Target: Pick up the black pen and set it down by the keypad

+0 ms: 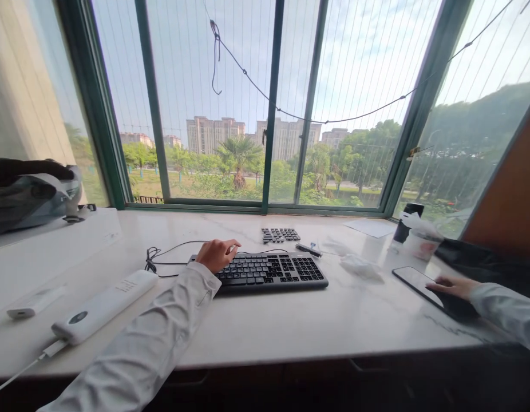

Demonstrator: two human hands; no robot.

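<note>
Black-edged smartphone [411, 277], flat on the desk [299, 326]: likely slippery; lift by edges. Right hand [456, 286] touches it; finger closure cannot be told. Keyboard [286, 270], farther in: judged stiff, light; hold both ends. Left hand [216, 255] over its left part, fingers bent, pinch unclear. Keycaps [281, 235] behind.

white veined counter [265, 329] beneath a keyboard [286, 270], loose keycaps [280, 235], a phone [413, 279] and crumpled plastic [360, 267]

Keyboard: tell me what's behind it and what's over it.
Behind the keyboard lie rows of dark keycaps, with a dark tool near its far right corner. The left hand is over its left end; whatever it covers there can't be seen.
</note>
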